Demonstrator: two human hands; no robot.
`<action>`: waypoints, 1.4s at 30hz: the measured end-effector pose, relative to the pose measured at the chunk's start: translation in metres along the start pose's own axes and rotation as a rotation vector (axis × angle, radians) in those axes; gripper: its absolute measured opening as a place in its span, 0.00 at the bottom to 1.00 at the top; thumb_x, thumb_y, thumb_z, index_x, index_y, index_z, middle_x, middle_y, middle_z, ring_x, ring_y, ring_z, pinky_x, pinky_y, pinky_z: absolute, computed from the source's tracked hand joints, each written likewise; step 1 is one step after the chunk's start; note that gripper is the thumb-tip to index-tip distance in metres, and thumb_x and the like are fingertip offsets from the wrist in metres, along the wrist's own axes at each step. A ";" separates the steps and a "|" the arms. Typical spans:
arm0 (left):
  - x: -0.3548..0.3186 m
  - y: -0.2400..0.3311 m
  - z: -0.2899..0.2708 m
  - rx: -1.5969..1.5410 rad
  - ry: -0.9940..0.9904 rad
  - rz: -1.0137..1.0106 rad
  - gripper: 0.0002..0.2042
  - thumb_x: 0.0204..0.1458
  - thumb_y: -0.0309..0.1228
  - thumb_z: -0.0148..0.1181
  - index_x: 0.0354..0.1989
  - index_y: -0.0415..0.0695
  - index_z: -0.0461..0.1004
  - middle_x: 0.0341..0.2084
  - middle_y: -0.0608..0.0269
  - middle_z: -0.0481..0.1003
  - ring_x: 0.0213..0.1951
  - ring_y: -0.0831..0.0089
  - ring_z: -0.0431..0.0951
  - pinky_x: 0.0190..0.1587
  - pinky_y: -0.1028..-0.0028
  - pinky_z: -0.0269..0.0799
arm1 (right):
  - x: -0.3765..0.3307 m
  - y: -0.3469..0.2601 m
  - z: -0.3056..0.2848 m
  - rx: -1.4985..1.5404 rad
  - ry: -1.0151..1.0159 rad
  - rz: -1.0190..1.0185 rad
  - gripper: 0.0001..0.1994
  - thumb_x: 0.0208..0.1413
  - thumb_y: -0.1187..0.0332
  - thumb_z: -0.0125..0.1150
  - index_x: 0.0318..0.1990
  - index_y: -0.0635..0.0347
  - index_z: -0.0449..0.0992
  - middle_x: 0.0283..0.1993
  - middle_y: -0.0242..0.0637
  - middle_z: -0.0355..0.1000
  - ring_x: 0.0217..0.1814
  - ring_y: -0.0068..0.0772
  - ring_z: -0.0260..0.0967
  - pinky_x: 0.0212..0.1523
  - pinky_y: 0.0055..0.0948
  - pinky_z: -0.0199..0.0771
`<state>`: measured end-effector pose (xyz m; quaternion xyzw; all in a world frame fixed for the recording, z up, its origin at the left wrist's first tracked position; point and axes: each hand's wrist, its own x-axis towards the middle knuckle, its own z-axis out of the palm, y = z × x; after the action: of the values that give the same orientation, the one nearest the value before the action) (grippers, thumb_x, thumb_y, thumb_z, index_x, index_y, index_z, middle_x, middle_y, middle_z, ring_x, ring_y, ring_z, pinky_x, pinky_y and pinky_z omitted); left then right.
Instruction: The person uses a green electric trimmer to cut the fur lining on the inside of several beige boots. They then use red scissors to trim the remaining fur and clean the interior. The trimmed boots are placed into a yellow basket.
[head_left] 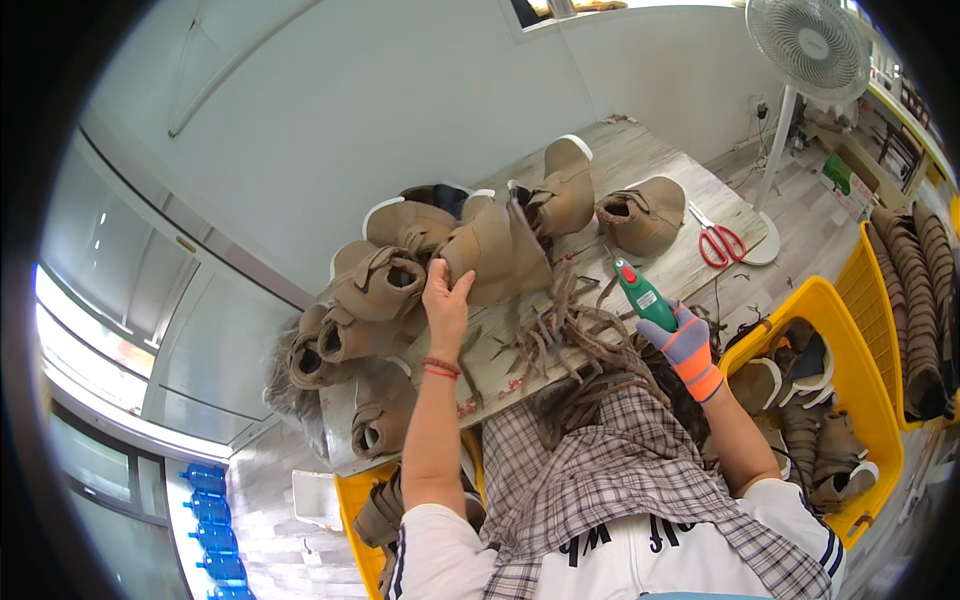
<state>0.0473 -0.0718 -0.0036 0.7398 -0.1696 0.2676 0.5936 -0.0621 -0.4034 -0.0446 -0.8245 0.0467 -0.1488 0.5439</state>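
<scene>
My left hand, bare with red bands at the wrist, is closed on a brown shoe upper above the table, its thumb pressed against the side. In a grey and orange glove, my right hand is wrapped round a green handheld power tool with a red part near its tip. The tool's tip points up toward the table and is apart from the upper. Between my hands, brown trimmed strips lie in a tangled heap over the table edge and my checked apron.
More brown shoe uppers pile up at the left of the table; one upper stands near red-handled scissors. A yellow crate of uppers stands at right, another yellow crate at lower left. A fan stands far right.
</scene>
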 end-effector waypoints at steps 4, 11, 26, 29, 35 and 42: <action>0.005 0.060 -0.039 -0.330 0.299 -0.137 0.07 0.49 0.21 0.57 0.37 0.38 0.70 0.35 0.67 0.72 0.36 0.77 0.71 0.42 0.78 0.66 | -0.001 0.002 0.013 -0.078 0.016 -0.171 0.27 0.38 0.55 0.71 0.45 0.61 0.74 0.28 0.35 0.75 0.28 0.24 0.73 0.32 0.25 0.72; 0.002 0.102 -0.119 -1.102 0.412 -0.463 0.13 0.56 0.27 0.48 0.47 0.34 0.67 0.48 0.51 0.71 0.52 0.59 0.69 0.56 0.58 0.64 | -0.004 -0.050 0.021 -0.231 0.066 -0.651 0.30 0.32 0.54 0.73 0.46 0.56 0.74 0.25 0.41 0.73 0.24 0.41 0.71 0.27 0.32 0.71; -0.009 0.086 -0.120 -1.363 0.218 -0.735 0.16 0.58 0.26 0.43 0.53 0.30 0.61 0.52 0.44 0.66 0.54 0.54 0.66 0.58 0.58 0.62 | 0.000 -0.067 0.014 -0.407 0.173 -1.020 0.34 0.32 0.54 0.73 0.49 0.60 0.70 0.20 0.37 0.67 0.20 0.39 0.65 0.23 0.33 0.65; -0.010 0.088 -0.111 -1.345 0.199 -0.736 0.16 0.58 0.25 0.43 0.53 0.29 0.60 0.52 0.44 0.65 0.54 0.53 0.67 0.58 0.57 0.62 | -0.002 -0.068 0.011 -0.420 0.160 -1.022 0.35 0.32 0.53 0.73 0.49 0.60 0.69 0.20 0.37 0.67 0.20 0.39 0.65 0.23 0.33 0.65; -0.007 0.078 -0.105 -1.447 0.122 -0.820 0.17 0.59 0.26 0.41 0.55 0.30 0.60 0.54 0.44 0.64 0.56 0.53 0.65 0.59 0.58 0.60 | -0.003 -0.069 0.007 -0.402 0.151 -1.050 0.35 0.32 0.52 0.72 0.50 0.58 0.69 0.20 0.36 0.67 0.19 0.38 0.65 0.21 0.33 0.65; -0.008 0.074 -0.081 -1.415 0.113 -0.862 0.16 0.58 0.26 0.42 0.52 0.30 0.61 0.52 0.44 0.66 0.55 0.55 0.66 0.58 0.59 0.61 | -0.001 -0.069 0.005 -0.355 0.111 -1.053 0.35 0.32 0.51 0.72 0.50 0.56 0.70 0.19 0.34 0.66 0.18 0.36 0.63 0.20 0.31 0.64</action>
<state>-0.0169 -0.0113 0.0629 0.1772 0.0304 -0.1166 0.9768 -0.0680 -0.3710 0.0160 -0.8066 -0.3185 -0.4332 0.2456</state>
